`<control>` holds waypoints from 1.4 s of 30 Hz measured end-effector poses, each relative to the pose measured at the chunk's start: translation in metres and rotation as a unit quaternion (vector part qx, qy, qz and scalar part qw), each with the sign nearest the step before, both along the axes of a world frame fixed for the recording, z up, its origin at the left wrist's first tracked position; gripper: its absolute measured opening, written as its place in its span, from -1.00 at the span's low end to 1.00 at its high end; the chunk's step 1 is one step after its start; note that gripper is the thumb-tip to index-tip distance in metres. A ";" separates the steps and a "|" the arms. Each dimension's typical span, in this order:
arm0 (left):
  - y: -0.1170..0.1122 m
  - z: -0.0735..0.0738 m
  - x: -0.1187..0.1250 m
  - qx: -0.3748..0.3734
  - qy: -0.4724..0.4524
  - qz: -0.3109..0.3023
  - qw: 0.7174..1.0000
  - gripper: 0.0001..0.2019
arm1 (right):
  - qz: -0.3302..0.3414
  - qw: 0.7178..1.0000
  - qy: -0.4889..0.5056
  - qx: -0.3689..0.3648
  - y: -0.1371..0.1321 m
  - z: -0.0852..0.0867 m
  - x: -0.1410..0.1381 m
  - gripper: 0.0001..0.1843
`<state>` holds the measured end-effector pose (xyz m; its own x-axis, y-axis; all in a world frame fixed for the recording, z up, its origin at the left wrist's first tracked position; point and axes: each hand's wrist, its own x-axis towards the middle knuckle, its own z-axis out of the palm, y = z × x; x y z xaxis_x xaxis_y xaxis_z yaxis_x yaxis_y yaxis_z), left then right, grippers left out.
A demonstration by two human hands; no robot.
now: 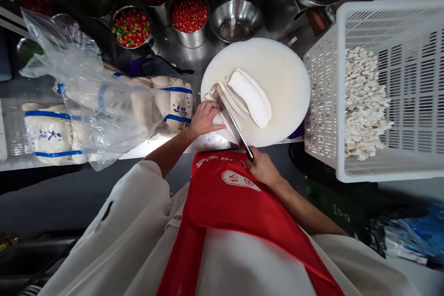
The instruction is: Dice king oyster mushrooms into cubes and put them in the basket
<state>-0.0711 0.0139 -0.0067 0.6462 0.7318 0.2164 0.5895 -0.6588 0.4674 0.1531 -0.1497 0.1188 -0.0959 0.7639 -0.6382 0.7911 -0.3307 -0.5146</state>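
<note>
A round white cutting board (289,67) lies on the counter in front of me. My right hand (265,169) is closed round the handle of a kitchen knife (231,122), whose blade slants across the left part of the board. Just left of the blade, my left hand (207,118) holds down a pale king oyster mushroom (222,122), partly hidden by the fingers and knife. Long mushroom slices (236,101) lean along the blade's right side. Farther right on the board rests a thick, white cut mushroom piece (251,95).
Bagged mushrooms (178,101) with blue-striped wrapping lie left, under a loose clear plastic bag (83,69). On the right stands a white slotted basket (321,97) holding many cut mushroom pieces (366,106). Behind are a steel bowl (236,21) and a tin of chopped red chillies (190,15).
</note>
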 end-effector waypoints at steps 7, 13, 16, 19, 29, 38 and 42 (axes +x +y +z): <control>-0.003 0.008 -0.003 0.023 0.029 -0.003 0.999 -0.36 | -0.047 0.996 0.045 0.068 -0.014 -0.005 -0.002 -0.45; -0.020 0.016 0.001 0.020 0.068 -0.011 0.997 -0.52 | -0.118 0.979 0.078 0.149 -0.021 0.024 0.026 -0.47; -0.024 0.017 0.012 -0.003 0.071 -0.028 0.997 -0.66 | -0.164 0.970 0.078 0.165 -0.026 0.029 0.046 -0.52; -0.014 0.022 0.030 -0.008 0.067 -0.045 0.997 -0.64 | -0.224 0.959 0.064 0.163 -0.035 0.024 0.067 -0.56; 0.090 0.082 0.145 -0.014 0.267 -0.232 0.935 -0.28 | -0.336 0.933 0.075 0.109 -0.061 -0.001 0.112 -0.55; 0.152 0.124 0.182 -0.021 0.308 -0.291 0.906 -0.75 | -0.394 0.899 0.177 0.079 -0.049 -0.009 0.122 -0.77; 0.188 0.170 0.106 0.043 0.114 -0.053 0.991 -0.50 | -0.381 0.887 0.255 0.063 -0.029 -0.008 0.120 -0.85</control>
